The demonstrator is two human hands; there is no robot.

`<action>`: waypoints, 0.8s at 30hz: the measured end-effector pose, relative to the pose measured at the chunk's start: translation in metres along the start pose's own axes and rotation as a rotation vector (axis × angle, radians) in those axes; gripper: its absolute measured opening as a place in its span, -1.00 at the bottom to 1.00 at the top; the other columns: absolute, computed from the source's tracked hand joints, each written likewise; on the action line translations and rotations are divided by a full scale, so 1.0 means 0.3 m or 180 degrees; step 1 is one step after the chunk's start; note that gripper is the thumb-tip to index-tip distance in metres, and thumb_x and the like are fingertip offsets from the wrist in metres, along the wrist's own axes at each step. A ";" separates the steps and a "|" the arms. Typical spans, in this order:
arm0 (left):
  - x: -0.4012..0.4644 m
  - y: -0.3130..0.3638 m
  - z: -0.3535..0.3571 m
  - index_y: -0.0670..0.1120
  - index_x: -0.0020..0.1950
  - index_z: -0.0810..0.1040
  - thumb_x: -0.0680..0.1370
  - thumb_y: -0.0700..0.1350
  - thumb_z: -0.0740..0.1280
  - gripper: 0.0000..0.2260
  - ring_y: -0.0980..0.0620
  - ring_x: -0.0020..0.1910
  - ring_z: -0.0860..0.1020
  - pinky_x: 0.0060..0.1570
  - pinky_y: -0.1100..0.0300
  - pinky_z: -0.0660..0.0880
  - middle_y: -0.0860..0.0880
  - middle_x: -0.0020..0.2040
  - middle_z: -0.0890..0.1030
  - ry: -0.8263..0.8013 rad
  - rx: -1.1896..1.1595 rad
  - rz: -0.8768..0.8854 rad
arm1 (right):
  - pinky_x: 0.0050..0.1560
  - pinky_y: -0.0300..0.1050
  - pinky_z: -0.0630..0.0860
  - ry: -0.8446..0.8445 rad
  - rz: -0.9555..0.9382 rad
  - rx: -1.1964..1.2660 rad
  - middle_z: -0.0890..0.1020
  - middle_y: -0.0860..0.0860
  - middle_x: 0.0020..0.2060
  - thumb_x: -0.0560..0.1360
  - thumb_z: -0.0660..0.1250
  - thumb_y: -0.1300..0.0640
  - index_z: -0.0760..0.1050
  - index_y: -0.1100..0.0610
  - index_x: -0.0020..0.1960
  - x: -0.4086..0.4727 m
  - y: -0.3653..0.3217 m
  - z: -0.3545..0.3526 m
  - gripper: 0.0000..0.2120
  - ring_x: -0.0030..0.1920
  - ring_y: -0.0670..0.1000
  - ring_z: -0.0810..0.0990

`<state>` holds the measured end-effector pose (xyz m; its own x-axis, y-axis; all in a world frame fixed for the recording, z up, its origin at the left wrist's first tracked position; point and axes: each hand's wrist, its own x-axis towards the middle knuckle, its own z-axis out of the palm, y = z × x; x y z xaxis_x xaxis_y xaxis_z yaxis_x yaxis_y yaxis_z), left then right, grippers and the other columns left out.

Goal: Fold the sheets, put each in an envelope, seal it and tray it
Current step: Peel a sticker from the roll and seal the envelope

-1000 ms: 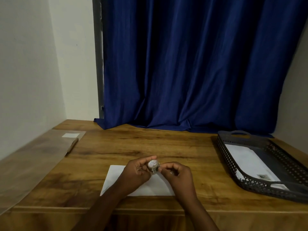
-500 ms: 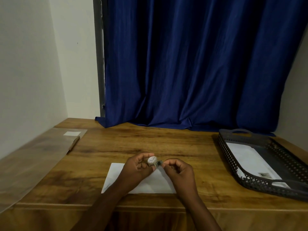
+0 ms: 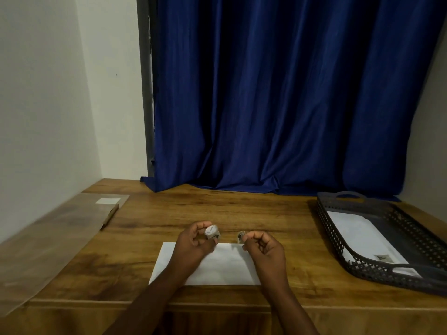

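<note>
A white envelope (image 3: 217, 267) lies flat on the wooden table (image 3: 242, 213) near its front edge. Just above it, my left hand (image 3: 193, 245) grips a small roll of stickers (image 3: 211, 232). My right hand (image 3: 263, 250) pinches a small sticker piece (image 3: 241, 236) pulled off the roll, a short gap away from it. At the right stands a dark perforated tray (image 3: 338, 243) holding a white sealed envelope (image 3: 362, 238) with a small sticker on it.
A clear plastic sleeve (image 3: 48, 243) with a small white label lies along the table's left side. A blue curtain (image 3: 278, 105) hangs behind the table, with white walls on both sides.
My hands were together at the roll; now my right hand has drawn away to the right with a sticker piece, leaving a gap between it and the roll.
</note>
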<state>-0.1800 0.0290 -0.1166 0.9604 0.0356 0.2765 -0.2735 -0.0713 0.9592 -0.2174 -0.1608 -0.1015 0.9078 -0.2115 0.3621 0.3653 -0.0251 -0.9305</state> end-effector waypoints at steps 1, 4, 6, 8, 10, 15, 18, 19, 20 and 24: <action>0.004 0.002 0.000 -0.04 0.26 0.56 0.47 -0.25 0.53 -0.61 0.05 0.10 0.67 0.06 0.09 0.65 -0.02 0.12 0.69 -0.0018 0.0032 -0.0025 | -0.13 -0.25 0.60 0.0009 0.0022 -0.0001 0.75 -0.01 -0.19 0.51 0.45 0.28 0.67 0.16 -0.13 0.001 0.000 0.000 -0.93 -0.19 -0.10 0.69; 0.024 0.011 -0.001 -0.01 0.25 0.57 0.49 -0.23 0.52 -0.63 0.12 0.05 0.67 0.07 0.15 0.63 0.01 0.11 0.69 -0.0064 0.0314 0.0030 | -0.16 -0.25 0.59 -0.0007 0.0068 -0.0043 0.74 0.02 -0.21 0.47 0.51 0.26 0.67 0.18 -0.14 0.004 0.004 0.001 -0.96 -0.20 -0.07 0.69; 0.050 0.015 -0.008 0.01 0.23 0.59 0.48 -0.20 0.54 -0.64 0.15 0.01 0.67 0.04 0.26 0.60 0.07 0.08 0.69 0.0007 0.0698 0.0153 | -0.18 -0.24 0.58 -0.0032 0.0089 -0.0092 0.74 0.04 -0.23 0.45 0.53 0.24 0.67 0.19 -0.16 0.005 0.004 0.003 -0.94 -0.22 -0.07 0.68; 0.077 0.014 -0.025 0.04 0.22 0.59 0.48 -0.16 0.54 -0.65 0.17 -0.04 0.64 -0.06 0.38 0.53 0.13 0.05 0.67 0.0153 0.1403 0.0310 | -0.18 -0.25 0.57 -0.0072 0.0060 -0.0157 0.74 0.03 -0.23 0.46 0.53 0.23 0.66 0.18 -0.17 0.005 0.005 0.001 -0.93 -0.22 -0.08 0.68; 0.101 0.002 -0.054 0.09 0.21 0.59 0.49 -0.06 0.51 -0.69 0.14 -0.03 0.63 -0.05 0.31 0.51 0.13 0.03 0.68 0.0386 0.2191 0.0489 | -0.16 -0.26 0.57 -0.0110 0.0025 -0.0212 0.74 0.01 -0.23 0.47 0.51 0.24 0.66 0.17 -0.19 0.005 0.005 -0.002 -0.93 -0.20 -0.08 0.68; 0.124 -0.040 -0.097 0.17 0.16 0.57 0.51 0.07 0.40 -0.78 -0.01 -0.03 0.64 -0.03 0.07 0.56 0.09 -0.04 0.69 0.0407 0.2908 0.0605 | -0.16 -0.20 0.56 -0.0146 0.0044 -0.0288 0.74 0.01 -0.23 0.48 0.51 0.22 0.67 0.14 -0.19 0.004 0.011 -0.007 -0.92 -0.19 -0.05 0.68; 0.118 -0.041 -0.094 0.13 0.33 0.52 0.48 0.07 0.41 -0.59 -0.06 0.19 0.57 0.17 -0.06 0.53 0.03 0.23 0.60 0.0427 0.3125 0.0554 | -0.13 -0.08 0.58 -0.0033 0.0091 -0.0220 0.74 0.04 -0.23 0.48 0.51 0.21 0.67 0.15 -0.19 0.006 0.009 -0.004 -0.92 -0.19 0.02 0.68; 0.104 -0.030 -0.081 0.09 0.38 0.49 0.48 0.06 0.41 -0.53 -0.07 0.27 0.52 0.25 -0.07 0.49 0.02 0.32 0.55 0.0514 0.3174 0.0660 | -0.14 -0.06 0.58 0.0068 0.0124 -0.0103 0.74 0.06 -0.24 0.48 0.50 0.24 0.67 0.18 -0.18 0.009 0.008 -0.005 -0.93 -0.22 0.02 0.68; 0.083 -0.011 -0.060 0.08 0.41 0.47 0.48 0.06 0.41 -0.51 -0.06 0.33 0.47 0.32 -0.07 0.44 0.03 0.37 0.50 0.0565 0.3194 0.0828 | -0.15 -0.05 0.58 0.0179 0.0173 0.0089 0.74 0.09 -0.26 0.49 0.48 0.28 0.66 0.22 -0.17 0.011 0.004 -0.007 -0.93 -0.26 0.02 0.66; -0.045 0.066 0.075 0.18 0.40 0.45 0.53 0.25 0.23 -0.55 0.09 0.43 0.34 0.46 0.04 0.24 0.17 0.41 0.42 -0.0259 0.3213 0.1182 | -0.18 -0.07 0.62 0.0404 0.0684 0.1326 0.67 0.16 -0.31 0.54 0.40 0.31 0.60 0.29 -0.10 0.025 -0.029 -0.020 -0.95 -0.28 0.07 0.61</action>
<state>-0.1973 0.0047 -0.1026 0.8374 -0.2214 0.4997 -0.4136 -0.8545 0.3143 -0.2150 -0.1679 -0.0909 0.9489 -0.2873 0.1306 0.2473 0.4200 -0.8732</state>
